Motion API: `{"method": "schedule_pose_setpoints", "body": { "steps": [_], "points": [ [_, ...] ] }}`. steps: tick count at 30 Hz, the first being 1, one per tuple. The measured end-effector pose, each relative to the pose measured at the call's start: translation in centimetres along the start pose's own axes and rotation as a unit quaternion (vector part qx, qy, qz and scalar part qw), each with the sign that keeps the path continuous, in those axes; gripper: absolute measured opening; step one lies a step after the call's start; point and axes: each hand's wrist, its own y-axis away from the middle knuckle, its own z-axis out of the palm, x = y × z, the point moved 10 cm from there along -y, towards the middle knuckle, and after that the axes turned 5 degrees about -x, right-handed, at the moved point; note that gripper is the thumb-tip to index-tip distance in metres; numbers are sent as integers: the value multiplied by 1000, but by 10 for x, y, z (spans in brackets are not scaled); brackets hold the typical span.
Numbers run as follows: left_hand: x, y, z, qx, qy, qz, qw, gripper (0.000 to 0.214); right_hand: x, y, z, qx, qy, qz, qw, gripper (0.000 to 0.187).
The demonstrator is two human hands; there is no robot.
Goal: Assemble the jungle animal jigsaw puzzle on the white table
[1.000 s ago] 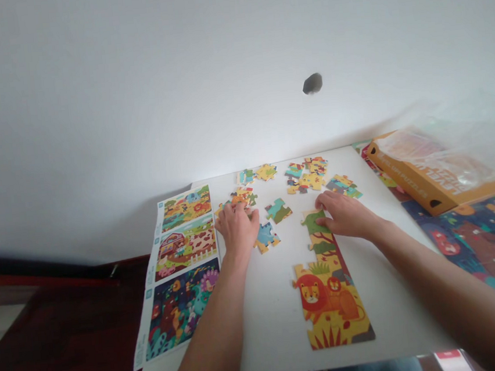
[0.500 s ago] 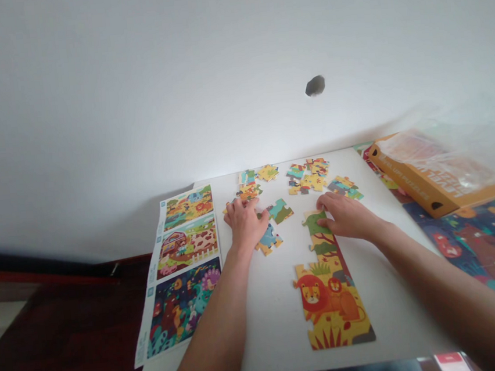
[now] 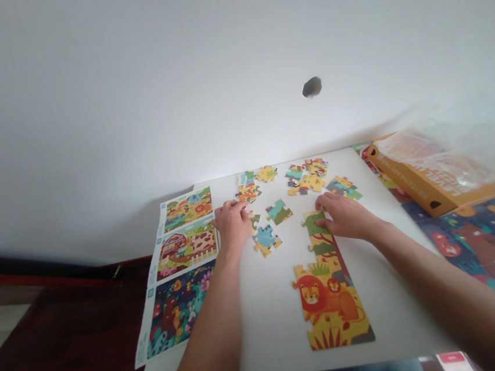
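Note:
My left hand [image 3: 232,224] lies on the white table [image 3: 276,299] with its fingers curled over a small puzzle piece [image 3: 254,220] that peeks out at its right side. My right hand [image 3: 342,216] rests flat, fingers pressing the green top piece [image 3: 312,222] of the joined puzzle strip [image 3: 330,294], which shows a lion at its near end. Between my hands lie a teal and green piece [image 3: 278,211] and a blue and yellow piece [image 3: 266,239]. Several loose pieces [image 3: 308,178] sit farther back.
A sheet with three reference pictures [image 3: 181,268] lies at the table's left edge. An orange puzzle box [image 3: 430,176] under clear plastic stands at the right, on a finished dark blue puzzle [image 3: 485,244]. A white wall rises just behind the table.
My left hand reached back toward the loose pieces, then drew left and nearer with a small piece under its fingers. My right hand stayed on the strip's top piece.

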Motion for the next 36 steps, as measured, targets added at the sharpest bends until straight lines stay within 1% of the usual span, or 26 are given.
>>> {"method": "schedule_pose_setpoints", "body": {
  "steps": [4,6,9,12,15,17,21,23,24,26,27,28,30,32,33,34,36],
  "points": [
    [9,1,5,-16,-23,11,1000,32,0,0,1,4,1,-4,1000,21],
    [13,4,1,-21,-24,17,999,30,0,0,1,5,-1,-5,1000,20],
    [22,13,-8,-24,-41,51,998,22,0,1,1,8,-4,-9,1000,20],
    [28,22,-8,-48,-69,81,993,21,0,0,2,6,-3,-11,1000,20],
    [25,23,-2,-77,-69,76,992,27,1,0,2,5,1,-7,1000,19],
    [21,21,2,-91,-65,66,992,27,1,0,2,3,2,-3,1000,20],
    [14,16,3,-93,-60,43,993,31,1,0,1,-2,4,0,1000,22],
    [12,14,-1,-77,-37,37,996,32,0,0,1,0,4,0,1000,22],
    [11,13,-3,-64,-8,34,997,28,0,0,1,1,4,0,1000,22],
    [8,12,-10,-30,92,23,995,16,0,0,0,5,3,-1,1000,21],
    [7,12,-12,-12,161,16,987,12,-1,0,0,6,3,-2,1000,21],
    [6,13,-13,1,236,9,972,11,-1,0,0,8,3,-3,1000,22],
    [11,16,-8,3,388,3,922,18,-2,0,0,8,4,-5,1000,22],
    [25,21,4,-35,512,4,858,23,-2,0,0,4,4,-6,1000,23],
    [34,24,11,-60,555,6,829,24,-2,0,0,3,4,-5,1000,23],
    [44,28,18,-82,584,9,807,24,-2,1,-1,5,4,-4,1000,23],
    [60,35,30,-115,616,10,779,24,-5,1,-4,13,1,-10,1000,23]
  ]
}}
